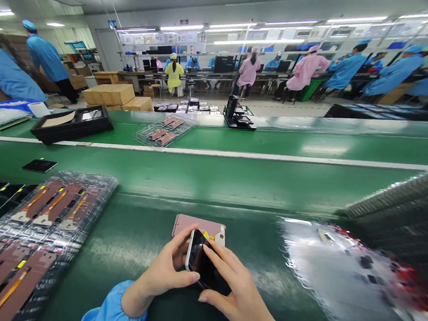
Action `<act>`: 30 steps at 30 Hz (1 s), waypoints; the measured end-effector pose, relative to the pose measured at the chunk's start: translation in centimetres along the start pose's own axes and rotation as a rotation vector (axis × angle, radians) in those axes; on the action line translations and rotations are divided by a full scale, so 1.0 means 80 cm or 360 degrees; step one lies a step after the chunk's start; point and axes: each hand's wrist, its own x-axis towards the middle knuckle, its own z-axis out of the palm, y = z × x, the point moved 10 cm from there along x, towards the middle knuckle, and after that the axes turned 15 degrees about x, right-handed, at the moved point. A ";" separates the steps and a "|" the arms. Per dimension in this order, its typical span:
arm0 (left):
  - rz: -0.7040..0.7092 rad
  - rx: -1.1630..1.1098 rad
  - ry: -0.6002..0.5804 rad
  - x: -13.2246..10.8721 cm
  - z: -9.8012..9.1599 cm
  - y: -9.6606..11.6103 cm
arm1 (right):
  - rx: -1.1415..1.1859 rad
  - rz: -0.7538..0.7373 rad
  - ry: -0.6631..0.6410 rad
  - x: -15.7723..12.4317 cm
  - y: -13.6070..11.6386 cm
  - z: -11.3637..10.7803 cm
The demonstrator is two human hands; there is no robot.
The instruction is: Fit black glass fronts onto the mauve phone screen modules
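Between my hands I hold a black smartphone (206, 263) with a pale metal frame, tilted above the green work surface. My left hand (164, 270) grips its left edge, thumb on the near side and fingers behind. My right hand (235, 286) has its fingers over the dark glass and its thumb at the lower edge. Just beyond the phone lies a flat pinkish-brown display panel (190, 223), with yellow tabs and a light end piece at its right; my hands and the phone partly cover it.
On the left, a clear plastic tray (104, 184) holds several brown panels with orange flex cables. A black panel (40, 165) lies behind it. Plastic bags (323, 273) and stacked clear trays (406, 215) stand at right. Across the belt are a black bin (72, 124) and a black fixture (236, 115).
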 end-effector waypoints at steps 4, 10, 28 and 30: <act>0.0020 0.0024 0.0005 0.000 0.000 0.002 | -0.0034 -0.0024 0.0004 0.001 -0.004 -0.001; 0.0042 0.0052 -0.0037 -0.001 0.002 0.004 | -0.0111 -0.0091 0.0005 0.000 -0.010 0.000; 0.0022 0.0028 -0.0133 -0.002 0.004 0.005 | -0.0277 -0.0268 -0.0026 0.004 -0.034 -0.002; 0.0018 -0.0050 -0.0135 -0.002 0.006 0.005 | -0.0348 -0.0295 -0.0030 0.005 -0.036 -0.002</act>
